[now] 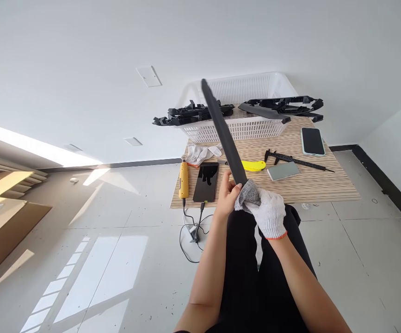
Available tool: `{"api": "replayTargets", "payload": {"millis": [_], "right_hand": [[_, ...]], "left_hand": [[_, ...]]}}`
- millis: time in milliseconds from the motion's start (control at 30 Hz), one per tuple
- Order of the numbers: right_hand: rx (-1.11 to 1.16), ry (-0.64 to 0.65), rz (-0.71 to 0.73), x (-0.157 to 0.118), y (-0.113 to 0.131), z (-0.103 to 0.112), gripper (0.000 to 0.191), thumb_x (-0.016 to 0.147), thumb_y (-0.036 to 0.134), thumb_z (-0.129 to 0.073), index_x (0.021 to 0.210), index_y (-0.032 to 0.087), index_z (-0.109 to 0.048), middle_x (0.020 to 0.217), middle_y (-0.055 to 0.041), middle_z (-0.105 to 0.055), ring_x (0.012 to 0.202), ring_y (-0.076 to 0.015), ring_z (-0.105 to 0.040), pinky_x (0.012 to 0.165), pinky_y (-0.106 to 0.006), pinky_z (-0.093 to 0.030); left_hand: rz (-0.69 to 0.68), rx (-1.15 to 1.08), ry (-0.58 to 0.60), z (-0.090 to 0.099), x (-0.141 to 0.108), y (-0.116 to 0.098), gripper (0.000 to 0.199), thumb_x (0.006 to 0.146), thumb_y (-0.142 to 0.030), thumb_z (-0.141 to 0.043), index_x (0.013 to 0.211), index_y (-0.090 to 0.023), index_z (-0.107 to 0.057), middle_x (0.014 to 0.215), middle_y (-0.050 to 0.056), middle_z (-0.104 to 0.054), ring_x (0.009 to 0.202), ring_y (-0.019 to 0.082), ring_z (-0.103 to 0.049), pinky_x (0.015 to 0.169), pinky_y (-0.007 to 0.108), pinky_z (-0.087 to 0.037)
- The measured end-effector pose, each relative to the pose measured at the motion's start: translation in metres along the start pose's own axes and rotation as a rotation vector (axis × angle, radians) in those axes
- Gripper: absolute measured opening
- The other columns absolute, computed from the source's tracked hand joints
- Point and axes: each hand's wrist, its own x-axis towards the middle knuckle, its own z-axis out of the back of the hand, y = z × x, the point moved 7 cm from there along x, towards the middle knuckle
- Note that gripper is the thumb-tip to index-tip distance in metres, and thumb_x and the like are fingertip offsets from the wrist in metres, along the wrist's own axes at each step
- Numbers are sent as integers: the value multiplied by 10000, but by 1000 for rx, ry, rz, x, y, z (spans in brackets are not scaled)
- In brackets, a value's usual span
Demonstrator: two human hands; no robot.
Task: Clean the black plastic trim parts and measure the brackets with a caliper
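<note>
Observed left hand (228, 196), bare, just below centre of frame, at end of a forearm rising steeply from bottom edge and leaning slightly right. Noted fingers curled and thumb angled up to the right, gripping lower end of black trim strip (224, 134) beside grey cloth (250, 194). Observed right hand (269, 215), in a white knit glove with orange cuff, just right of left hand, at end of a forearm slanting up and left from lower right. Noted gloved fingers closed on grey cloth, bunched around lower end of strip; cannot make out each fingertip beneath folds.

Found black trim strip tilted, running from hands at lower centre to a tip at upper centre, leaning left, and crossing in front of white basket (256, 129). Logged black plastic parts (283, 108) laid across basket at left and right.

Logged on striped table (325, 187), left of strip: loose glove (198, 151), yellow tool (183, 180) and dark phone (206, 182). Logged right of strip: yellow-handled cutter (254, 165), black caliper (300, 162), pale rectangular block (283, 171) and mint-edged phone (312, 141) at far right of tabletop.
</note>
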Motion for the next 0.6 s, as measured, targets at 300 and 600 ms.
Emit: {"api": "replayTargets", "payload": {"millis": [300, 600], "right_hand": [[67, -83, 165, -2, 6, 11, 404, 990, 400, -529, 668, 176, -626, 568, -18, -562, 574, -145, -511, 664, -312, -353], [341, -65, -136, -31, -28, 30, 367, 1000, 406, -433, 1058, 177, -713, 834, -103, -701, 753, -249, -659, 671, -374, -520]], "left_hand": [[12, -79, 48, -9, -2, 2, 416, 893, -569, -622, 1127, -250, -492, 903, 26, -671, 792, 180, -658, 752, 334, -542], [41, 72, 29, -12, -3, 0, 369, 979, -584, -459, 1035, -221, -481, 813, 9, -640, 676, 149, -593, 616, 283, -481]]}}
